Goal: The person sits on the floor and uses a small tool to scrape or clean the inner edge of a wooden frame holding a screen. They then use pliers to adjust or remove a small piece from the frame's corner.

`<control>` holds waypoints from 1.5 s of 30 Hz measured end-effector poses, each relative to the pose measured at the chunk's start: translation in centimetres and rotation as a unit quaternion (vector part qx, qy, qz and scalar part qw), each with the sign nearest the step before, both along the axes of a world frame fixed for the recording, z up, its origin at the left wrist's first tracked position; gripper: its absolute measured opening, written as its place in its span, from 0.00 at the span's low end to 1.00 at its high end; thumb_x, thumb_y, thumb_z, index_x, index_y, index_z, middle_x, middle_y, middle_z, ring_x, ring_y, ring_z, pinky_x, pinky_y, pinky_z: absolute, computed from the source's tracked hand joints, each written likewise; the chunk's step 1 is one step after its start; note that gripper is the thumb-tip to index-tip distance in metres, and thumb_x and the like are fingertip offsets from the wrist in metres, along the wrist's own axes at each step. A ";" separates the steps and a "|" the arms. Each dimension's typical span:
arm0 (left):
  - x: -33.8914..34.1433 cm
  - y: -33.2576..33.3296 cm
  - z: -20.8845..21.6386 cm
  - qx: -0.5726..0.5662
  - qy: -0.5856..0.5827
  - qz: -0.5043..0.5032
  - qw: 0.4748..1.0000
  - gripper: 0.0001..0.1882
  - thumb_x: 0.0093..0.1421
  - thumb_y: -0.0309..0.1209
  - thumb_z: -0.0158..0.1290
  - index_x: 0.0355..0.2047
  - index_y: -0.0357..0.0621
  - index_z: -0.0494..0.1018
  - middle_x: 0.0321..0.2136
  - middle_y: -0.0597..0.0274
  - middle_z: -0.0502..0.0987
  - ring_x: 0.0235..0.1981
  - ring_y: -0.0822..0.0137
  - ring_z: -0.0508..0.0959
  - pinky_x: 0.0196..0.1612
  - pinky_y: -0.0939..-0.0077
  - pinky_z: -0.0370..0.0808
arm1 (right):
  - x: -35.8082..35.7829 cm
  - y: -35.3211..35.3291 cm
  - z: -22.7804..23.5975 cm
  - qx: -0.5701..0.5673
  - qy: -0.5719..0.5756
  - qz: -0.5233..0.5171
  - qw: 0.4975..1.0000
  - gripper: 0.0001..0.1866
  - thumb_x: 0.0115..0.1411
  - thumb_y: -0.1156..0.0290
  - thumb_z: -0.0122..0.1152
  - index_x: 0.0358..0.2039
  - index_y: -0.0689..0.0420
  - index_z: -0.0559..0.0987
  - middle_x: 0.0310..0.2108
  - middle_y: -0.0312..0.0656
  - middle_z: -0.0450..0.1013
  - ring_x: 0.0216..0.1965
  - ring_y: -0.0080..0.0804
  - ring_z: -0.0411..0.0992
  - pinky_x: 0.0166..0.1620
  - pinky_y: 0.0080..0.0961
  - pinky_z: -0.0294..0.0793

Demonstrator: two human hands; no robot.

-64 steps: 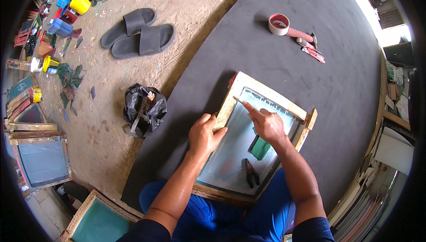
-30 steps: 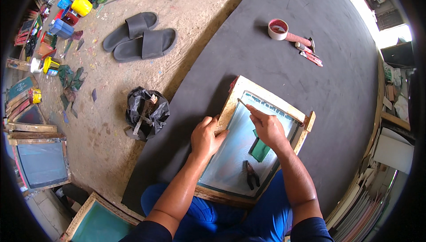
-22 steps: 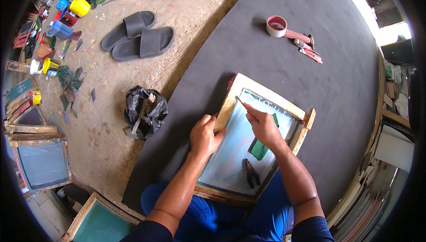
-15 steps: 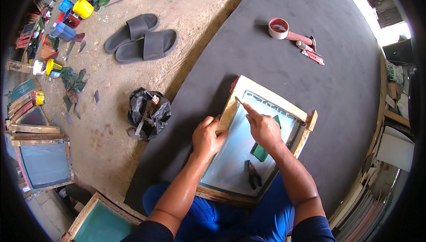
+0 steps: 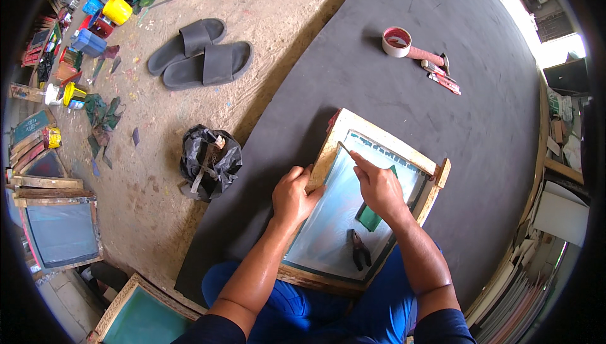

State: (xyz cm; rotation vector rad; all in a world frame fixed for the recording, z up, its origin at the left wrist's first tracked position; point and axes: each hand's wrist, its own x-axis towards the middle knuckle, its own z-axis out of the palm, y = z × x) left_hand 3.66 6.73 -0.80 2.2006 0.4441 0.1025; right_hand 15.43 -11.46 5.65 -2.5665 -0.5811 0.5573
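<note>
A wooden silk-screen frame (image 5: 392,134) with pale mesh rests tilted over my lap and the dark table. My left hand (image 5: 295,194) is closed around its left side rail, thumb on the inner side. Above the mesh, my right hand (image 5: 380,189) grips a thin, rod-like tool (image 5: 344,148), whose tip is by the frame's upper left inner corner. Most of that tool is hidden in the fingers, so its exact kind does not show. Lying on the mesh are a green flat piece (image 5: 368,218), partly under my right hand, and dark-handled pliers (image 5: 360,250).
Farther up the dark table (image 5: 480,173) lie a tape roll (image 5: 396,41), a hammer (image 5: 426,54) and a red cutter (image 5: 447,83). On the floor at left are dark slides (image 5: 208,66), a black plastic bag (image 5: 211,164), paint tubs (image 5: 117,10) and other screens (image 5: 62,233).
My right hand has shifted slightly right and down, and the tool's tip has moved a little along the corner. My left hand keeps its hold on the frame.
</note>
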 end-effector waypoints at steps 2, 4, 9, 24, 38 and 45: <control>0.0 0.0 0.0 0.001 -0.003 0.001 1.000 0.28 0.51 0.35 0.72 0.51 0.34 0.81 0.37 0.52 0.80 0.38 0.49 0.84 0.41 0.59 0.80 | 0.0 -0.1 0.1 0.009 0.002 -0.004 1.000 0.21 0.72 0.66 0.59 0.64 0.44 0.79 0.32 0.57 0.83 0.32 0.55 0.84 0.38 0.47 0.83; 0.0 -0.1 0.0 0.000 -0.006 0.006 1.000 0.28 0.51 0.35 0.72 0.50 0.33 0.81 0.37 0.52 0.81 0.39 0.48 0.84 0.42 0.59 0.80 | 0.0 -0.1 0.2 0.009 0.001 -0.002 1.000 0.21 0.72 0.66 0.58 0.64 0.45 0.79 0.31 0.57 0.83 0.32 0.55 0.84 0.38 0.47 0.83; -0.1 0.0 0.1 0.005 -0.002 0.000 1.000 0.28 0.51 0.36 0.72 0.50 0.32 0.81 0.38 0.51 0.81 0.39 0.48 0.84 0.42 0.59 0.80 | -0.2 1.3 1.7 -0.084 0.017 0.009 0.996 0.21 0.73 0.65 0.56 0.65 0.48 0.78 0.31 0.56 0.83 0.33 0.55 0.84 0.38 0.47 0.83; 0.3 -0.2 0.0 0.006 -0.020 -0.006 1.000 0.24 0.51 0.35 0.72 0.43 0.31 0.80 0.34 0.51 0.78 0.36 0.47 0.82 0.38 0.57 0.79 | 1.2 -2.7 -6.0 0.115 0.021 0.034 0.993 0.23 0.74 0.67 0.57 0.68 0.45 0.75 0.39 0.58 0.83 0.36 0.54 0.84 0.42 0.44 0.83; 0.1 0.2 0.3 -0.004 -0.009 -0.013 1.000 0.26 0.52 0.36 0.72 0.46 0.30 0.81 0.35 0.50 0.79 0.36 0.47 0.83 0.39 0.58 0.79 | 2.0 -1.6 -4.6 0.107 0.097 0.011 0.989 0.25 0.70 0.67 0.62 0.67 0.42 0.77 0.39 0.56 0.83 0.40 0.58 0.82 0.46 0.44 0.82; 0.0 0.3 0.0 -0.016 -0.015 -0.011 1.000 0.25 0.53 0.37 0.71 0.46 0.33 0.81 0.34 0.52 0.78 0.35 0.46 0.82 0.37 0.57 0.78 | 2.6 -0.7 -2.4 0.099 0.075 0.055 0.991 0.29 0.67 0.72 0.63 0.69 0.44 0.74 0.41 0.55 0.83 0.44 0.57 0.82 0.48 0.45 0.80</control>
